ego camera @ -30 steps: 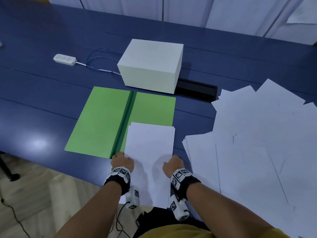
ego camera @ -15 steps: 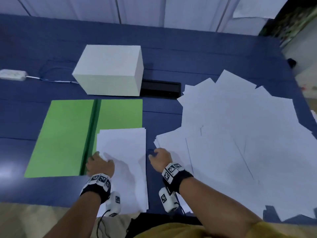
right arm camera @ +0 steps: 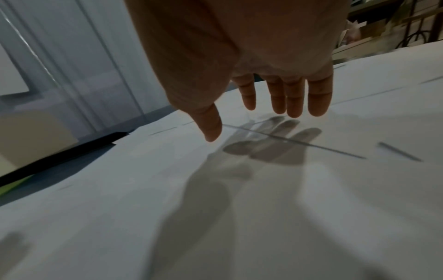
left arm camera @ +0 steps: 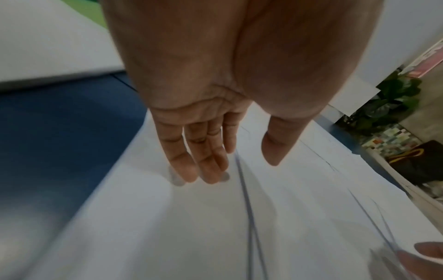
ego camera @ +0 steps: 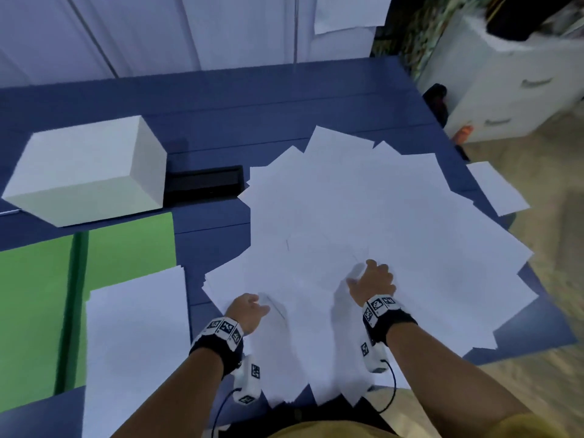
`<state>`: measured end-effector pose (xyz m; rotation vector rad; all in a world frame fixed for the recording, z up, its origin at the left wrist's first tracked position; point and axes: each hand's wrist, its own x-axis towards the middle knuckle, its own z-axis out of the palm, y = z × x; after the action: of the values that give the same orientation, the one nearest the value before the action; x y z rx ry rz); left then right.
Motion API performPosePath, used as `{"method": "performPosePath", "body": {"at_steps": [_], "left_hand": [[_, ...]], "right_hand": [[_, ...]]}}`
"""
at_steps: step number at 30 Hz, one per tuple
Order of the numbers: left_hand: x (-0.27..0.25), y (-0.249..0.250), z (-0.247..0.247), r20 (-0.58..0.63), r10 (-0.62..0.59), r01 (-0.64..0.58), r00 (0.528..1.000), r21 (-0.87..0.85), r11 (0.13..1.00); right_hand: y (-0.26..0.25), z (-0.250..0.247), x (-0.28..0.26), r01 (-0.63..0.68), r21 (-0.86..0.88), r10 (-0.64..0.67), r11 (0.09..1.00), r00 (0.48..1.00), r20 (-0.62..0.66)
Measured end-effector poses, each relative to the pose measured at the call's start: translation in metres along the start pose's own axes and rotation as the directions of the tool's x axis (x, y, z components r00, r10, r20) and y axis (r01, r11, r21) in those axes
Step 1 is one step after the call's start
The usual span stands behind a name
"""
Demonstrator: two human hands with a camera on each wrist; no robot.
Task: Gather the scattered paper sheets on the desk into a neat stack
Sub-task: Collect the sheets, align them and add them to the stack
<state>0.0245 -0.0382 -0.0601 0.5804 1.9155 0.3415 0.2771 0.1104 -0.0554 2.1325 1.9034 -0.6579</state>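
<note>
A wide spread of scattered white paper sheets (ego camera: pixel 363 222) covers the right half of the blue desk (ego camera: pixel 221 105). A neat stack of white sheets (ego camera: pixel 136 343) lies at the near left, partly on a green folder (ego camera: pixel 126 241). My left hand (ego camera: pixel 249 311) is open over the near left part of the spread, its straight fingertips (left arm camera: pixel 189 174) touching the paper. My right hand (ego camera: pixel 373 279) hovers open just above the sheets, fingers (right arm camera: pixel 294 102) spread and casting a shadow. Neither hand holds anything.
A white box (ego camera: pixel 85 169) stands at the back left, with a black cable slot (ego camera: pixel 205 181) beside it. One sheet (ego camera: pixel 496 191) hangs over the desk's right edge. Some sheets overhang the near edge. A white drawer cabinet (ego camera: pixel 512 80) stands beyond the right end.
Both hands have left the neat stack and moved right onto the scattered spread. My head has turned right, so the box and folder sit further left in view.
</note>
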Motion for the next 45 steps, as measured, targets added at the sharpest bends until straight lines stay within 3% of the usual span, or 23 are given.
{"method": "performPosePath", "body": {"at_steps": [3,6,9,12,15,19,22,24,27,32,36,41,45], "left_hand": [[0.015,0.019,0.03,-0.02,-0.086,0.084,0.996,-0.087,0.993],[0.062,0.009,0.055,-0.039,-0.179,0.163,0.983,-0.258,0.952],[0.038,0.044,0.068,-0.065,-0.235,0.203,0.97,-0.315,0.927],[0.01,0.071,0.076,-0.155,-0.209,0.18,0.965,-0.185,0.966],[-0.005,0.08,0.086,-0.301,-0.134,0.073,0.944,-0.204,0.976],[-0.016,0.086,0.093,-0.514,0.047,-0.087,0.856,-0.053,0.995],[-0.022,0.095,0.089,-0.591,0.142,-0.199,0.794,-0.032,0.98],[-0.024,0.1,0.083,-0.59,0.171,-0.257,0.789,-0.064,0.964],[-0.027,0.106,0.072,-0.52,0.233,-0.335,0.822,-0.11,0.936],[-0.039,0.11,0.05,-0.42,0.349,-0.498,0.838,-0.323,0.805],[-0.045,0.109,0.038,-0.428,0.331,-0.509,0.841,-0.419,0.752],[-0.046,0.108,0.033,-0.482,0.251,-0.495,0.839,-0.489,0.718],[-0.043,0.1,0.038,-0.422,0.236,-0.433,0.876,-0.468,0.771]], "right_hand": [[0.03,0.0,0.011,0.03,0.0,-0.03,1.0,1.0,0.006],[0.046,0.008,0.014,0.152,-0.017,-0.152,0.988,0.988,-0.016],[0.055,0.016,0.015,0.241,0.006,-0.241,0.97,0.97,-0.021],[0.058,0.018,0.016,0.288,0.058,-0.288,0.956,0.958,-0.007],[0.06,0.018,0.019,0.292,0.147,-0.297,0.945,0.955,0.016],[0.061,0.017,0.022,0.285,0.195,-0.3,0.938,0.953,0.051],[0.059,0.014,0.023,0.272,0.212,-0.295,0.939,0.952,0.084],[0.057,0.011,0.025,0.257,0.252,-0.29,0.933,0.952,0.102],[0.053,0.006,0.029,0.226,0.413,-0.28,0.882,0.957,0.075],[0.044,-0.012,0.047,0.147,0.737,-0.294,0.659,0.953,0.073],[0.044,-0.02,0.062,0.07,0.828,-0.365,0.556,0.916,0.168],[0.041,-0.015,0.069,0.091,0.838,-0.421,0.538,0.89,0.174],[0.039,-0.024,0.062,0.06,0.89,-0.44,0.452,0.883,0.164]]}}
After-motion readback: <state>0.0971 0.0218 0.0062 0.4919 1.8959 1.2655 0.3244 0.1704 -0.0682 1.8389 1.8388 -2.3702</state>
